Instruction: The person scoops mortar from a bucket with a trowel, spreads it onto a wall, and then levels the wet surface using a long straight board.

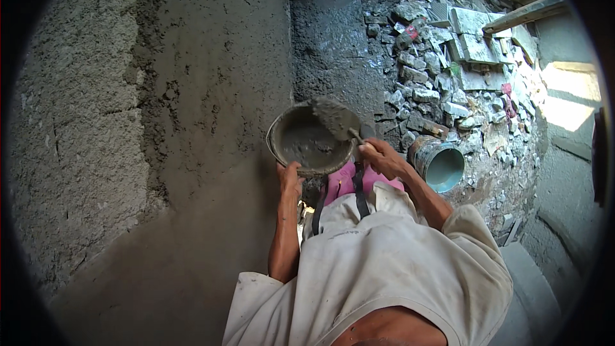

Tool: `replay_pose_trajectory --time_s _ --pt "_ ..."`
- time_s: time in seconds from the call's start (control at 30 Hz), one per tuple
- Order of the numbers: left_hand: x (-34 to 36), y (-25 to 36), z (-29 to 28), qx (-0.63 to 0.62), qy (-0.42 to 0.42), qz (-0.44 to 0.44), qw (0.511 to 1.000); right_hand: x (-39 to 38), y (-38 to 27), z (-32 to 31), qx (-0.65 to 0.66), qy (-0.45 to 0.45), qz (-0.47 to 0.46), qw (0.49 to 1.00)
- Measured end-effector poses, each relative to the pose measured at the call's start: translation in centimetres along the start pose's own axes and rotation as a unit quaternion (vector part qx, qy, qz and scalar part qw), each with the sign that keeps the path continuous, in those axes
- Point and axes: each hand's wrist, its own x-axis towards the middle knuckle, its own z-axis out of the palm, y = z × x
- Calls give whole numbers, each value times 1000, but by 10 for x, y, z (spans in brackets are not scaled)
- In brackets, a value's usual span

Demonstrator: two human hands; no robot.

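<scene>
One trowel point(332, 115) in right fingers point(371, 148); bucket point(320, 171) against left fingers point(293, 167).

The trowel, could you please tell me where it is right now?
In the head view, the trowel is near the centre, in the right hand, its laden blade over the right side of the bucket.

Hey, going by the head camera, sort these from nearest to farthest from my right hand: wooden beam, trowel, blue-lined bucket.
From your right hand:
1. Trowel: in its grip, mortar-coated blade reaching to the left.
2. Blue-lined bucket: just to the right.
3. Wooden beam: far off at upper right, above the rubble.
</scene>
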Motion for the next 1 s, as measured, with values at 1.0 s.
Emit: replay_pose_trajectory --time_s 1.0 --pt "-45 -154 -146 -63 31 171 983 -57 40 172 -448 70 -184 872"
